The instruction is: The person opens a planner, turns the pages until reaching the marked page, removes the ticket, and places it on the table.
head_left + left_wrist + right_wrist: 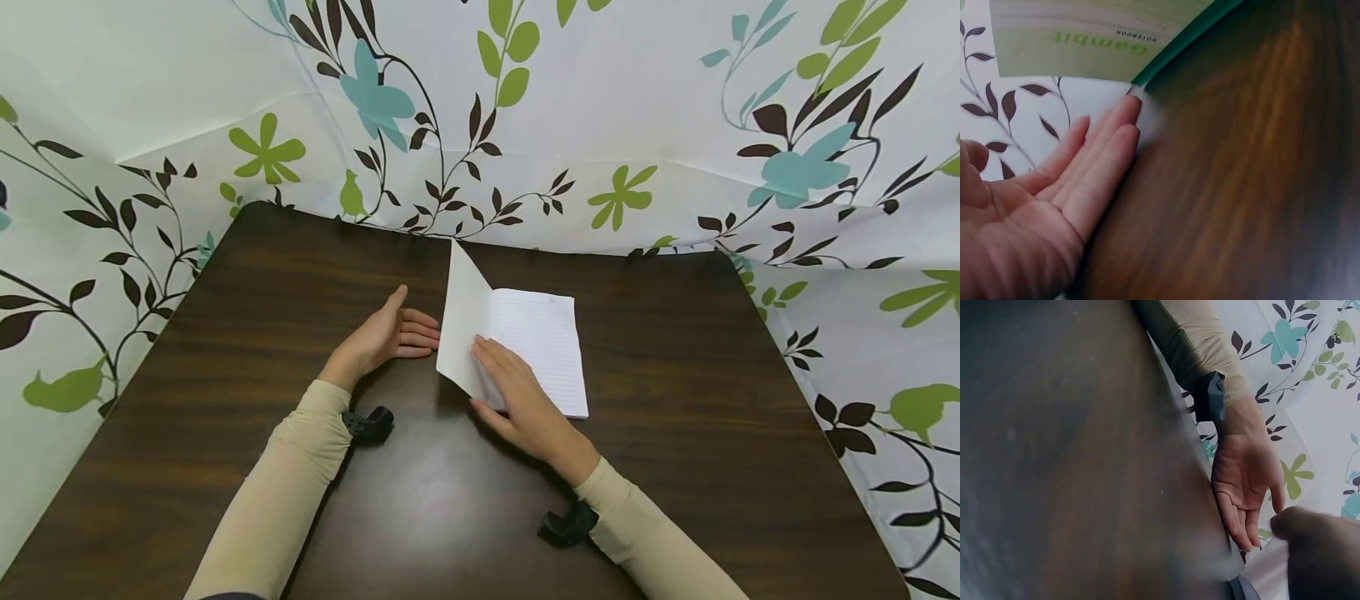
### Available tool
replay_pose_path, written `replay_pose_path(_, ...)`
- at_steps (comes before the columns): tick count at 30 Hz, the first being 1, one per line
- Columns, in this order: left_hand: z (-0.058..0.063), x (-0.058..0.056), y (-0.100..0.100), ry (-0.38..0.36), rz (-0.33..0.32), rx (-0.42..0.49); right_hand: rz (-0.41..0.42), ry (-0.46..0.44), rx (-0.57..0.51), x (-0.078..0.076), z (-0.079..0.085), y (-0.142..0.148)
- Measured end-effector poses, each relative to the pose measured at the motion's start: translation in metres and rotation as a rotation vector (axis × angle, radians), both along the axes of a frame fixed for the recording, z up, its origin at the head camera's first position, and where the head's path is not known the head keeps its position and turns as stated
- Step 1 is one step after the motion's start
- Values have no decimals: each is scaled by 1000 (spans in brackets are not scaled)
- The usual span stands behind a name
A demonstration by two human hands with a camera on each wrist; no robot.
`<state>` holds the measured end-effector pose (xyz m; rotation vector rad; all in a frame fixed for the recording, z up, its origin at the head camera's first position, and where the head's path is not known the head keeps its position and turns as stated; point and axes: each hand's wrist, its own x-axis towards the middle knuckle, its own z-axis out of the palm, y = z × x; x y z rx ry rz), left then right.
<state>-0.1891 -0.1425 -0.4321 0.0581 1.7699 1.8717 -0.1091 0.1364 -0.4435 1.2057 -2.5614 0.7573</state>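
A notebook (538, 346) with lined white pages lies on the table, its front cover (467, 317) raised nearly upright on the left side. Fingers straight, my right hand (528, 412) overlaps the inner side of that cover near its lower edge. My left hand (386, 332) stands on edge just left of the cover, palm toward it, thumb up and fingers extended. In the left wrist view the cover's outside (1085, 47) is pale green with the print "Gambit NOTEBOOK", beside a dark green spine. Part of the right hand (1329, 556) shows dark in the right wrist view.
The dark wood-grain table (675, 467) reaches back to a white cloth (637, 100) patterned with leaves and flowers, which hangs behind it and along both sides. A black wrist device (369, 425) sits on the left wrist, another (567, 525) on the right.
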Motion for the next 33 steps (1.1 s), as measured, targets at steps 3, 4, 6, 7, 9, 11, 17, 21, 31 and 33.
replay_pose_path(3, -2, 2, -8, 14, 29, 8, 13, 11, 72, -1, -3, 0)
replay_pose_path(4, -2, 2, -10, 22, 37, 12, 18, 15, 96, -2, -3, 0)
replay_pose_path(6, -4, 2, -13, 42, 57, 21, 19, 15, 146, -1, -5, 0)
replay_pose_path(7, -5, 2, -14, 55, 64, 23, 19, 10, 163, -1, -5, 0)
replay_pose_path(9, -7, 2, -14, 81, 91, 30, 15, 14, 188, 0, -6, -1)
replay_pose_path(11, -9, 1, -14, 107, 119, 24, 2, 11, 210, 0, -8, -2)
replay_pose_path(17, -19, 2, -15, 173, 159, -44, -33, -64, 206, 4, -9, -1)
replay_pose_path(21, -22, 5, -17, 193, 161, -79, -114, -167, 53, -5, -2, 9)
replay_pose_path(31, -21, 6, -17, 207, 175, -175, -527, -274, 44, -50, 8, 67)
replay_pose_path(33, -20, 6, -15, 209, 172, -193, -562, -303, 89, -54, 7, 76)
